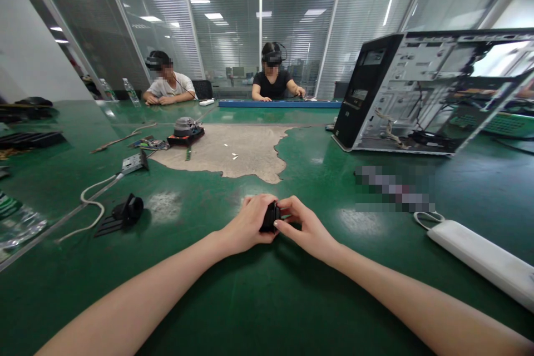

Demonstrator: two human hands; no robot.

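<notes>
Near the middle of the green table (233, 300), a small black plastic part (270, 218) sits between my two hands; its exact kind I cannot make out. My left hand (250, 221) wraps round it from the left, fingers over its far side and thumb below. From the right, my right hand (301, 227) pinches the part's edge with thumb and fingertips. Much of the part is hidden by the fingers. To the left lies another black plastic piece (127, 210) with a round end and flat prongs.
An open computer case (375, 94) stands at the right, behind a white power strip (479, 256). A metal bracket (134, 162), a cable (89, 203), a heatsink with fan (186, 129) and a plastic bottle (20, 222) lie leftward. Two people in headsets sit across the table.
</notes>
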